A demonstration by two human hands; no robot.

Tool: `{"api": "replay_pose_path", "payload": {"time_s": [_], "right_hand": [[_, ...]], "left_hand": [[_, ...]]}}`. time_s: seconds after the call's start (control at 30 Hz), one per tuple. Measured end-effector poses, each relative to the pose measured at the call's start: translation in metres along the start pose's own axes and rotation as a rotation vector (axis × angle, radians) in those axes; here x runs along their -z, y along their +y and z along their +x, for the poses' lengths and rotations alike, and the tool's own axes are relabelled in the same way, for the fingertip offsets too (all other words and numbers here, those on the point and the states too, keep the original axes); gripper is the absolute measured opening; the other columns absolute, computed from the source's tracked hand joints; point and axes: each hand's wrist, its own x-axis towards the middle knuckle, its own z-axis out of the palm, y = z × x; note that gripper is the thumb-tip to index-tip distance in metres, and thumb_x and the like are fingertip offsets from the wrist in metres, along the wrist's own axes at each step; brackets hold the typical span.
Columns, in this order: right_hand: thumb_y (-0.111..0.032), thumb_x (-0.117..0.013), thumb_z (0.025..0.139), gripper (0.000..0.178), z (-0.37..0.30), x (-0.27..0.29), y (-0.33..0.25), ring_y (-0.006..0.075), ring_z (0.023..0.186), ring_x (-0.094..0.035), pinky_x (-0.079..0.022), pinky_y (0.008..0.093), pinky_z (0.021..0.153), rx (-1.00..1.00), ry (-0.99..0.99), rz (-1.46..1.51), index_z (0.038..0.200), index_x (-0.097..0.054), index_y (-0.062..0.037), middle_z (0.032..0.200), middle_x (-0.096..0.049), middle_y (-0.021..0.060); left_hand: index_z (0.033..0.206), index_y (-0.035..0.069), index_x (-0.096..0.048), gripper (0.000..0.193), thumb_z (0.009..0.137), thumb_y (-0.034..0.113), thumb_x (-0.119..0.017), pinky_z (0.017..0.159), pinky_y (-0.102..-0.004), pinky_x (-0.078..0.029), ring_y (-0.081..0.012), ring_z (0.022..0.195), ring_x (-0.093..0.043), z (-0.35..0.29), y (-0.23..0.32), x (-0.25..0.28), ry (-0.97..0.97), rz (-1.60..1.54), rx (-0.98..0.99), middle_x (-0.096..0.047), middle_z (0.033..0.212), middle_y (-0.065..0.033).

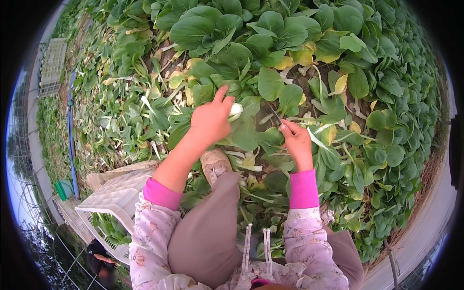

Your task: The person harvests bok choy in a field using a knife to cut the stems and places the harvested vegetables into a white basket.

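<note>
Bok choy (235, 112) seemingly cut free, clamped in left hand (211, 117); right hand (296, 145) gripping knife (275, 114) just beside. Greens (110, 227) in crate (107, 210), left of left hand; uncut plants (200, 29) beyond both hands.

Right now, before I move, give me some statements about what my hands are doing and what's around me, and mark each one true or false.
1. The right hand holds a thin-bladed knife. True.
2. The left hand is empty. False: the left hand grips a leafy green, whose pale base shows beside the fingers.
3. Some yellow leaves show among the green ones. True.
4. The nearest white crate is on the person's right. False: that crate is on the left, with greens inside.
5. Both sleeves end in bright pink cuffs. True.
6. The knife touches the crate. False: the knife is well apart from it, among the plants.
</note>
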Motion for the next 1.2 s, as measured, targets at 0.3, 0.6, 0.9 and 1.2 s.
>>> {"api": "replay_pose_path", "payload": {"time_s": [0.3, 0.6, 0.9, 1.2], "right_hand": [[-0.022, -0.056, 0.085, 0.025, -0.01, 0.023, -0.029, 0.0292, 0.08, -0.064, -0.048, 0.033, 0.072, 0.113, 0.106, -0.259, 0.103, -0.066, -0.0093, 0.088, -0.066, 0.015], [-0.018, -0.051, 0.092, 0.032, 0.041, 0.014, 0.01, 0.0056, 0.05, -0.045, -0.034, 0.0206, 0.04, -0.147, 0.343, 0.481, 0.12, -0.052, -0.0025, 0.066, -0.052, 0.0013], [-0.019, -0.057, 0.09, 0.028, -0.031, 0.003, 0.008, 0.0049, 0.051, -0.046, -0.036, 0.021, 0.042, -0.138, 0.116, 0.377, 0.113, -0.062, -0.0045, 0.069, -0.056, -0.0022], [-0.016, -0.056, 0.089, 0.018, 0.05, -0.038, -0.001, 0.0093, 0.055, -0.048, -0.039, 0.0249, 0.047, -0.225, -0.062, 0.318, 0.086, -0.063, 0.0003, 0.066, -0.055, 0.0007]], "left_hand": [[0.12, 0.01, -0.047, 0.061, 0.061, 0.002, -0.059, 0.071, -0.0425, -0.051, -0.034, 0.087, -0.062, 0.003, 0.016, 0.015, -0.097, 0.035, 0.041, -0.034, 0.141, -0.0112], [0.123, 0.003, -0.045, 0.063, 0.062, 0.008, -0.061, 0.075, -0.0404, -0.051, -0.033, 0.09, -0.061, 0.019, 0.099, 0.05, -0.122, -0.185, -0.347, -0.051, 0.124, -0.0151], [0.102, -0.001, -0.053, 0.041, 0.064, 0.009, -0.064, 0.068, -0.0388, -0.053, -0.0284, 0.083, -0.065, 0.049, 0.062, 0.004, -0.244, 0.298, -0.045, -0.045, 0.127, -0.0165], [0.115, -0.001, -0.049, 0.062, 0.064, 0.025, -0.073, 0.069, -0.0353, -0.052, -0.0256, 0.085, -0.066, 0.053, 0.051, -0.001, -0.163, 0.358, -0.063, -0.044, 0.128, -0.014]]}}
